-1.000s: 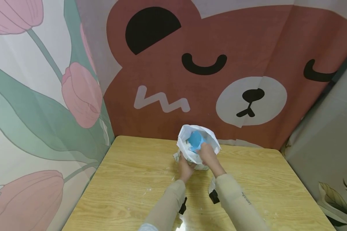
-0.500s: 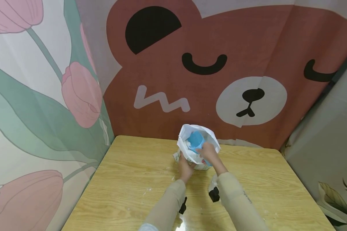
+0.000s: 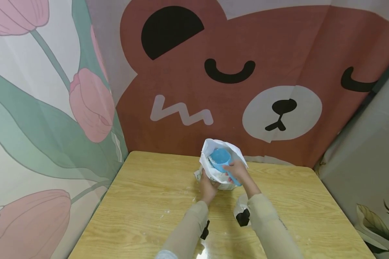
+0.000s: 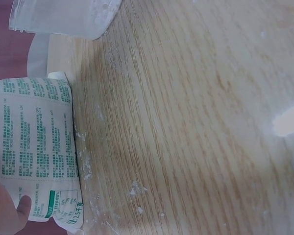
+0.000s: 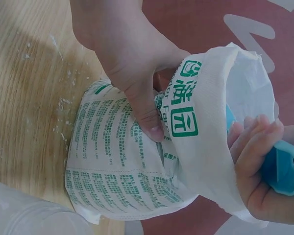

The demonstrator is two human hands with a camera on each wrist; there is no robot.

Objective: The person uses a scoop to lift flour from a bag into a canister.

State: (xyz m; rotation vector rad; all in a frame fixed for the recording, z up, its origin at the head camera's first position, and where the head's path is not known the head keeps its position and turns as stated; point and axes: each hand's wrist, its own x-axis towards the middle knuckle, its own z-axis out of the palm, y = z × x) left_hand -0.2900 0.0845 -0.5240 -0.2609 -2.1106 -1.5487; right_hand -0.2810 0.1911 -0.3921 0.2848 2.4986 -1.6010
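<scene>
A white woven bag [image 5: 132, 161] with green print stands on the table, its mouth rolled back and facing up toward me. My left hand [image 3: 208, 189] grips its near side; in the right wrist view the thumb presses on the printed front. My right hand [image 3: 239, 172] is at the mouth of the bag, fingers curled round the handle of a blue scoop [image 3: 221, 156]. The scoop's round bowl lies inside the opening, while its handle [image 5: 286, 169] sticks out past the rim. White powder shows around the bowl.
A clear plastic jar [image 5: 39, 215] stands on the table to the right of the bag, partly behind my right sleeve in the head view. White specks dot the wooden table [image 3: 155, 216]. A bear-print curtain [image 3: 181, 82] hangs behind the far edge.
My right hand has shifted slightly right and back with the scoop. Its bowl has turned more level, and more of the handle now shows over the rim. My left hand stays put.
</scene>
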